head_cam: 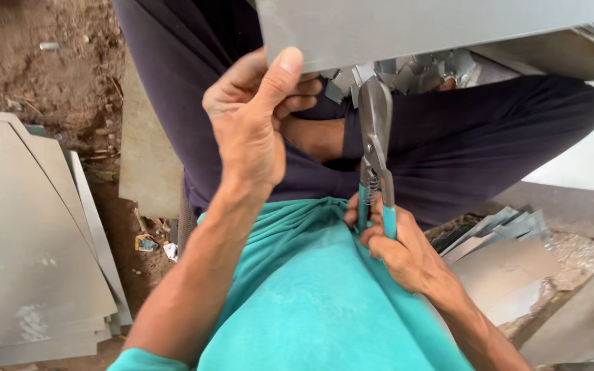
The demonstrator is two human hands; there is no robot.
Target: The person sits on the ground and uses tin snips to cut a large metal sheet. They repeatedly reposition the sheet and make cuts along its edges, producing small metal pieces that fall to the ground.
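1. We sit on a dirt floor with stacked metal sheets at our left.
2. Our left hand has its grip closed on the lower edge of a grey metal sheet, thumb pressed flat on its face.
3. Our right hand wraps its grip tight around the teal handles of tin snips; their blades point up from the grip to the sheet's notched edge, just right of the left thumb.

Two hands, one pair of tin snips, one metal sheet, two stacks of cut sheets.
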